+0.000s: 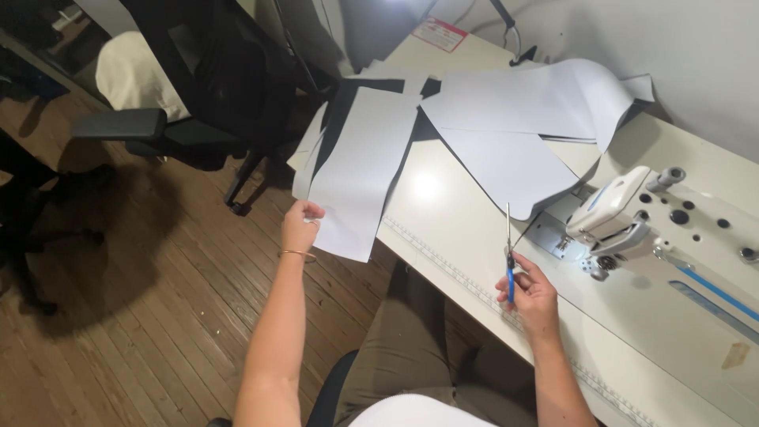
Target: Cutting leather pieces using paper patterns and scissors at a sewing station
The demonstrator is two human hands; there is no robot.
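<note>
Fabric panel (pixel 357 170), pale, long axis running 12 to 6 o'clock, hangs off the table edge (pixel 443 257); its lower corner is pinched in the left hand (pixel 301 227), fingers clenched on it. More cut pieces (pixel 522 119) lie at 1 o'clock. Sewing machine (pixel 624 217) sits at 3 o'clock. Right hand (pixel 531 294) grips blue-handled scissors (pixel 509 253), blades closed, pointing to 12. Right of the panel, bare tabletop lies between the hands. Office chair (pixel 198 87) at 10 o'clock.
</note>
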